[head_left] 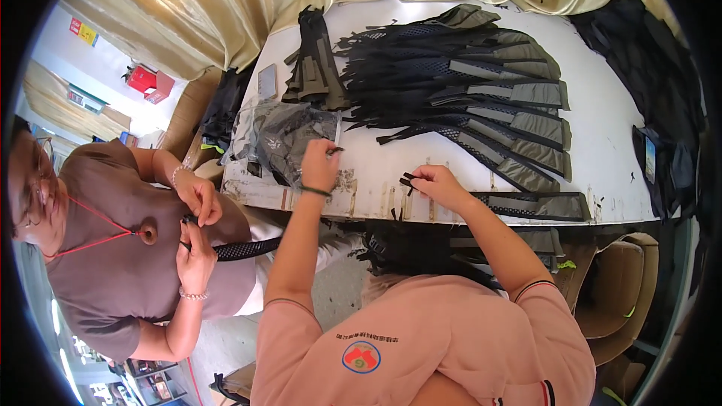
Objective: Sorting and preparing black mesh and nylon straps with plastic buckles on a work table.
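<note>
My left hand (321, 168) is closed in a pinch at the edge of a clear plastic bag (289, 139) with dark grey contents. A small black piece (336, 150) sticks out from its fingertips, too small to name. Over the table's near edge, my right hand (442, 186) pinches the end of a black strap (408, 180). A grey and black mesh strap (538, 205) lies along the table edge just right of that hand. Whether it is the same strap cannot be seen, as my hand and forearm cover the place between.
A fanned pile of grey and black mesh straps (519, 94) covers the white table's (602, 158) middle. More straps (316, 60) and a phone (267, 81) lie farther left. Black fabric (639, 68) hangs at the right. At the left, a co-worker (128, 233) handles a black mesh strap (248, 249).
</note>
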Tool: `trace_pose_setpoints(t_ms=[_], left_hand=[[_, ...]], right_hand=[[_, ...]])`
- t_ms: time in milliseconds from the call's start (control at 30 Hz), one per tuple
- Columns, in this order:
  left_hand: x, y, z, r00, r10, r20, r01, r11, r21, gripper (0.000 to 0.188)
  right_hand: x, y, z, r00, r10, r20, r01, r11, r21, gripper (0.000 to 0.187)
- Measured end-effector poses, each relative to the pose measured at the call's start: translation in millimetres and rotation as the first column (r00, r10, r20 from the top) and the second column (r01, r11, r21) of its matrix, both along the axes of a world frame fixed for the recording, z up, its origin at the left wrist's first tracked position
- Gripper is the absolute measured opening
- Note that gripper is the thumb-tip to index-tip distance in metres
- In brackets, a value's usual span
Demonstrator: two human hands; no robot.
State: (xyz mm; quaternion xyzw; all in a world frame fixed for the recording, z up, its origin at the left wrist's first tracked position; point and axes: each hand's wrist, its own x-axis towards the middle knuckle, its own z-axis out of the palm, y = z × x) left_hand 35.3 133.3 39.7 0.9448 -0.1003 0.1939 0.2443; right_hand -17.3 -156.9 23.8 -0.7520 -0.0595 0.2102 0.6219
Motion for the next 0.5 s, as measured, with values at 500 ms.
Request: trace_pose_setpoints(t_ms=[500], left_hand=[[-88,-124,24,0.788,-0.605,-0.118,0.076,0.285,-0.956,0.015]], right_hand=[[-29,-24,58,0.942,0.132,-0.307,0.024,0.890,0.456,0.017]])
